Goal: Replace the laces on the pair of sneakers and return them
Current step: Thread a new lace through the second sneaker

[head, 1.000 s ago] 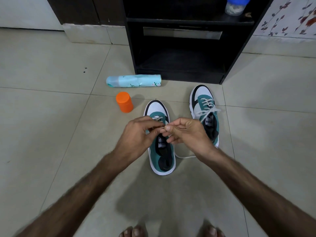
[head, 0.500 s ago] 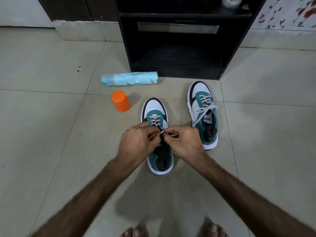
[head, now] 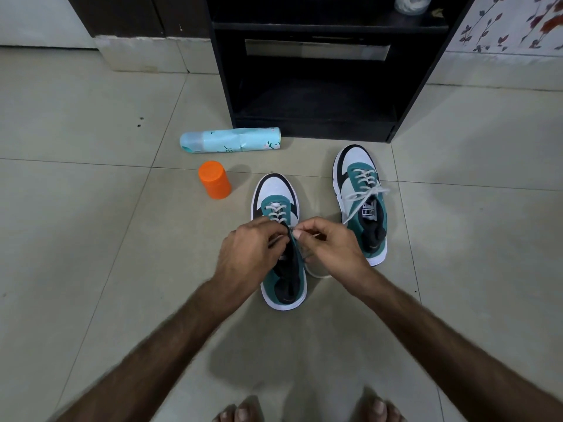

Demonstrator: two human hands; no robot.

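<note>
Two teal, white and black sneakers stand on the tiled floor. The left sneaker is partly laced near its toe with a white lace. My left hand and my right hand meet over its tongue, each pinching a lace end. A loop of lace lies on the floor beside the shoe. The right sneaker stands apart, fully laced, its ends loose.
A light-blue spray can lies on its side behind the shoes. An orange capped container stands left of the left sneaker. A black open shelf unit stands behind, a jar on its upper shelf. My bare toes show at the bottom.
Both hands have dropped lower onto the left sneaker's tongue and stayed pinched on the lace. More crossed lace shows near the toe than a second ago.
</note>
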